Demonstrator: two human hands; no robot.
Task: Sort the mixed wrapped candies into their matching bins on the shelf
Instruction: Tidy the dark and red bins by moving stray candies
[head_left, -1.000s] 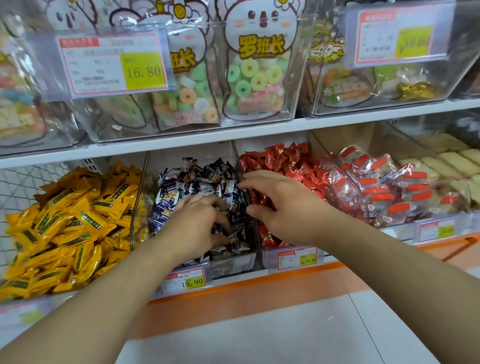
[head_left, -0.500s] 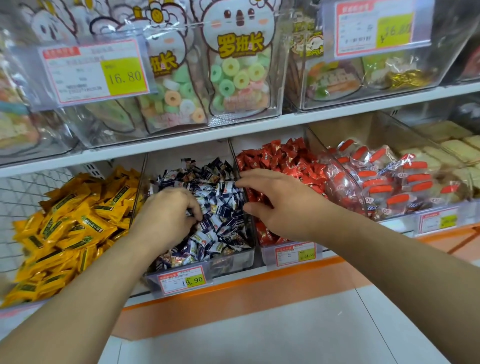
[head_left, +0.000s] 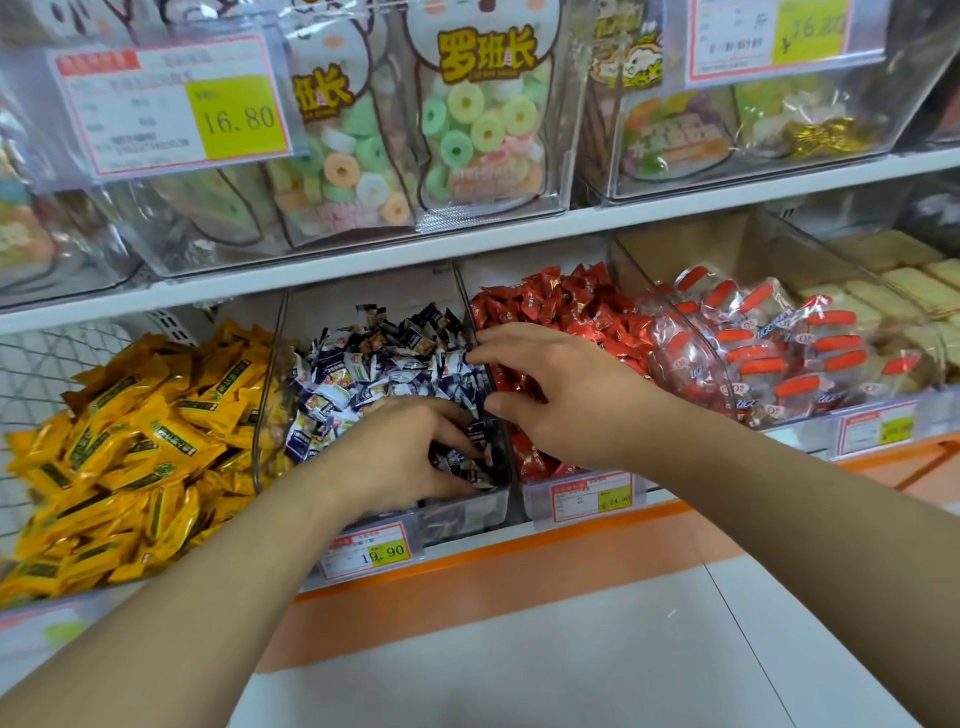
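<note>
Moved since 0.5 s ago: left hand (head_left: 410, 452), from the left part of the blue-and-white candies (head_left: 363, 374) to the front right corner of their bin (head_left: 467, 512); right hand (head_left: 561, 395) unchanged.
Left hand: fingers curled down into the wrappers; whether any candy is gripped cannot be told.
Right hand: fingers spread and relaxed, over the divider between that bin and the red candies (head_left: 561, 306), forefinger tip touching a blue wrapper.
Labels: blue bin tag (head_left: 371, 553) "19.90"; red bin tag (head_left: 592, 496) "24.90"; upper tag (head_left: 174, 106) "16.80".
Adjoining: yellow bars (head_left: 135, 452) left; red-capped packets (head_left: 779, 353) right; ring-candy bags (head_left: 483, 109) marked "罗班长" above.
Surroundings: white shelf (head_left: 467, 244), orange trim, pale floor tiles (head_left: 571, 654).
</note>
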